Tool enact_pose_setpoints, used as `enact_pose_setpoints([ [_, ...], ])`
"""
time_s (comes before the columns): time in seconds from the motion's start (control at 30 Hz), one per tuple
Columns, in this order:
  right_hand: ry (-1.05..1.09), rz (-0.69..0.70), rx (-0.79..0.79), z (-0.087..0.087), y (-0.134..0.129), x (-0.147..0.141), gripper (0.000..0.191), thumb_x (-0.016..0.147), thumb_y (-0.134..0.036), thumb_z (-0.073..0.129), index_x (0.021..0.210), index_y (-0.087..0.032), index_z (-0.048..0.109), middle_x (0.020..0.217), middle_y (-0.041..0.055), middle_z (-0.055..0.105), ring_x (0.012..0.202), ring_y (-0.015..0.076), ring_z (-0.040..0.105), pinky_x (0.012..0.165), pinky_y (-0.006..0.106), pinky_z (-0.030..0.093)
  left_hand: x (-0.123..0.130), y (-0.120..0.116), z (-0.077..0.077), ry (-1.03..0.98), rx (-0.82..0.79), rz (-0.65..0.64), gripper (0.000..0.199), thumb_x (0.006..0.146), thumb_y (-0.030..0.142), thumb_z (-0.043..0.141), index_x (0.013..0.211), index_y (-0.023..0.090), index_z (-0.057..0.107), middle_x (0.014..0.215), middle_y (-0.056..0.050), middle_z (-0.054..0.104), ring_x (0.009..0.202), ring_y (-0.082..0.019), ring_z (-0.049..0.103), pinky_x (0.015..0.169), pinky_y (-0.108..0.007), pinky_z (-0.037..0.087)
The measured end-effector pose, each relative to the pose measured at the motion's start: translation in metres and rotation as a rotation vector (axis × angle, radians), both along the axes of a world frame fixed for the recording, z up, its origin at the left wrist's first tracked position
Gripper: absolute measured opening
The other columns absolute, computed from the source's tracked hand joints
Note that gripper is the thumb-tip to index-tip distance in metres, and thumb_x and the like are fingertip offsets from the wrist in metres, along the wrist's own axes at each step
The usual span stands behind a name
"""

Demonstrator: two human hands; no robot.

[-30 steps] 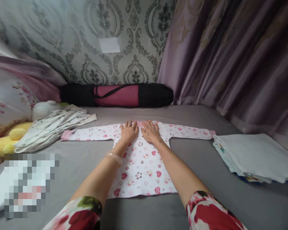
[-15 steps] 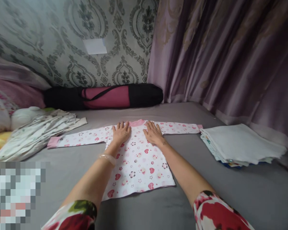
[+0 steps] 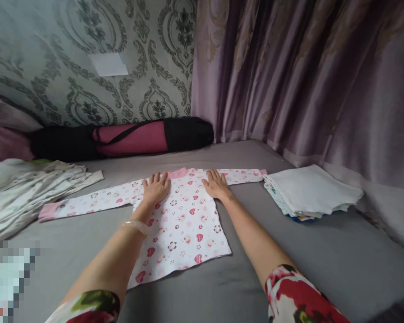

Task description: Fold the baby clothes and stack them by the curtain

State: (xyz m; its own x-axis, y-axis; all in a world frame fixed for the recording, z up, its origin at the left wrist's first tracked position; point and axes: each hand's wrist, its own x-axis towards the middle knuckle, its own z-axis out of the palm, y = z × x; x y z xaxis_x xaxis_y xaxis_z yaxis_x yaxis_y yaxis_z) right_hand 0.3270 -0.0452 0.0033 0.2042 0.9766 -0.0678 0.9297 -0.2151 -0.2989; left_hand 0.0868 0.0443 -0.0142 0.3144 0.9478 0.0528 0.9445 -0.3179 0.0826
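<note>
A white long-sleeved child's shirt (image 3: 178, 224) with pink hearts and flowers lies spread flat on the grey bed sheet (image 3: 289, 260). Its pink collar is at the far side, and both sleeves reach out sideways. My left hand (image 3: 155, 187) rests flat on the shirt's left shoulder with fingers spread. On the right shoulder, where the sleeve begins, my right hand (image 3: 217, 185) lies flat, fingers stretched out. Neither hand grips the cloth. The right cuff touches or nearly touches a stack of folded cloths (image 3: 313, 188).
Crumpled patterned clothing (image 3: 43, 188) lies at the left, near the left cuff. A long black and pink bag (image 3: 131, 138) runs along the papered wall (image 3: 155, 54). Purple curtains (image 3: 272, 67) hang at the right. The lower left corner is pixelated.
My right hand has slid outward from the collar toward the right sleeve, and my hands are farther apart. The camera has turned right, so the scene sits further left.
</note>
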Motion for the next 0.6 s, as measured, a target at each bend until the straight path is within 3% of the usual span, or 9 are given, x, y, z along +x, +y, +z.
enact_pose_setpoints([
  [0.17, 0.012, 0.007, -0.008, -0.005, 0.000, 0.003, 0.068, 0.099, -0.048, 0.019, 0.152, -0.006, 0.021, 0.161, 0.0126, 0.013, 0.148, 0.0239, 0.006, 0.118, 0.047, 0.000, 0.000, 0.000, 0.000, 0.008, -0.012, 0.000, 0.061, 0.096, 0.047, 0.013, 0.150, 0.024, 0.030, 0.155, -0.013, 0.032, 0.142, -0.033, 0.026, 0.110, -0.059, 0.021],
  [0.33, 0.225, -0.003, -0.003, 0.017, 0.006, 0.029, 0.066, 0.099, -0.048, 0.012, 0.150, -0.009, 0.030, 0.158, 0.0123, 0.025, 0.145, 0.0211, 0.021, 0.117, 0.040, 0.015, 0.000, 0.000, 0.000, 0.015, -0.016, 0.004, 0.062, 0.096, 0.047, 0.012, 0.151, 0.024, 0.029, 0.155, -0.013, 0.032, 0.142, -0.033, 0.026, 0.110, -0.059, 0.021],
  [0.47, 0.060, -0.270, 0.201, 0.029, 0.000, 0.077, 0.054, 0.096, -0.030, 0.028, 0.143, -0.008, 0.040, 0.151, 0.0161, 0.038, 0.139, 0.0240, 0.033, 0.114, 0.040, 0.023, 0.001, 0.000, 0.000, 0.012, -0.016, 0.001, 0.062, 0.096, 0.047, 0.011, 0.150, 0.024, 0.029, 0.154, -0.012, 0.033, 0.142, -0.034, 0.026, 0.110, -0.059, 0.021],
  [0.6, -0.120, -0.548, 0.219, 0.019, -0.015, 0.116, 0.050, 0.088, -0.017, 0.036, 0.134, -0.004, 0.049, 0.144, 0.0222, 0.044, 0.138, 0.0317, 0.033, 0.111, 0.050, 0.022, 0.002, -0.001, 0.001, 0.025, -0.007, 0.009, 0.061, 0.097, 0.047, 0.012, 0.150, 0.024, 0.030, 0.154, -0.013, 0.033, 0.142, -0.033, 0.027, 0.110, -0.058, 0.022],
])
